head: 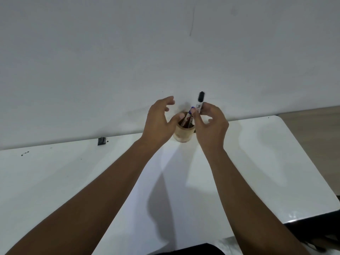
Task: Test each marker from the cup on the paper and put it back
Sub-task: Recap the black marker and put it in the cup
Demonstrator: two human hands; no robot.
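Observation:
A tan cup (184,134) stands at the far edge of the white table, against the wall. A marker with a blue cap (187,116) leans inside it. My right hand (211,126) pinches a white marker with a black cap (201,99), cap up, just above the cup's right rim. My left hand (160,120) hovers at the cup's left side with fingers spread, its thumb near the rim; I cannot tell if it touches. A white sheet of paper (165,190) lies on the table between my forearms.
The white table (276,162) ends at its right edge, with floor beyond. A small black clip-like object (101,141) sits at the table's back left, near a few dark specks (24,154). A plain white wall rises right behind the cup.

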